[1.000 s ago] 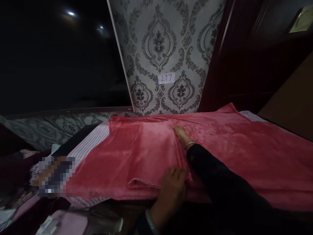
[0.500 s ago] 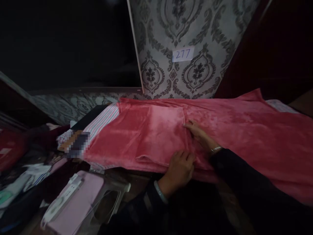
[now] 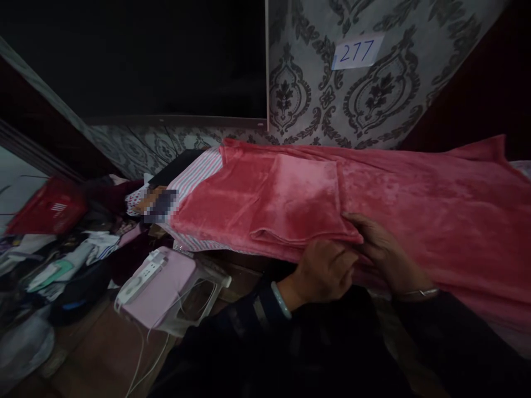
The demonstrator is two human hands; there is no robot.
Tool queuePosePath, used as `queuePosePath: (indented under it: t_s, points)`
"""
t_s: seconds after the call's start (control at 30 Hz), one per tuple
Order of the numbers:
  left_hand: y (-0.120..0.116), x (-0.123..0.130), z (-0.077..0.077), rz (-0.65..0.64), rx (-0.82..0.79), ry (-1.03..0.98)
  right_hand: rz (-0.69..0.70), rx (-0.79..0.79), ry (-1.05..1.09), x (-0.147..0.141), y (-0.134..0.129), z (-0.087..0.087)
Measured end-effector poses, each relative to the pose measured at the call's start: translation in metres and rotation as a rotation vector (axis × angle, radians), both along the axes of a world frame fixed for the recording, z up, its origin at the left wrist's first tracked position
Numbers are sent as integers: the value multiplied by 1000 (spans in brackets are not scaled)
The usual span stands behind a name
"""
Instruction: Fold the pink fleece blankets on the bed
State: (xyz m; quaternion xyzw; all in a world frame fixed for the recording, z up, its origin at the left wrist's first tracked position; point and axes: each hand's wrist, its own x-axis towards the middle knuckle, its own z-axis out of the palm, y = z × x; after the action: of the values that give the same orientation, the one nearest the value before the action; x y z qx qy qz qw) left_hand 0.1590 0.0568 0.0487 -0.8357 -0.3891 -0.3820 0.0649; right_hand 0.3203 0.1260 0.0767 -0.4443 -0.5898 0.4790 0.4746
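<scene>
A folded pink plush cloth (image 3: 309, 190) lies on a larger pink plush blanket (image 3: 435, 221) of the same colour. My right hand (image 3: 385, 251) is at the cloth's near right corner, its fingers closed on the edge there. Close beside it, just below the cloth's front edge, my left hand (image 3: 326, 271) is curled, with the fingers bent in and slightly blurred. Whatever may be between the left fingers is hidden. Several layers show along the folded cloth's near edge.
Striped fabric (image 3: 197, 171) shows under the blanket's left end. A pinkish stool (image 3: 172, 287) carries a power strip (image 3: 145, 273) with trailing cables. Clothes and a red bag (image 3: 50, 207) crowd the floor at left. Behind are a dark screen (image 3: 166, 61) and patterned wall.
My view has shifted, so the scene sits further right and higher up. My right hand has come from the cloth's right side down to its near corner, and my left hand has curled beside it.
</scene>
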Motion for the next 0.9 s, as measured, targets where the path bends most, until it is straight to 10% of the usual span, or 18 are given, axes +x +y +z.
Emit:
queuePosePath:
  t_s: [0.13, 0.27, 0.43, 0.67, 0.9]
  points:
    - [-4, -38, -18, 132, -358, 197, 45, 116, -132, 14, -13, 12]
    - [-2, -93, -22, 466, -463, 159, -39, -81, -88, 20, -1, -14]
    - [-9, -139, -29, 420, -532, 143, 19, -403, 135, 8, 13, -44]
    - [-28, -160, -26, 244, -384, -59, -53, -501, 223, 0, 6, -40]
    - [-8, -153, 4, 387, -96, -169, -123, -308, 53, -5, 9, -51]
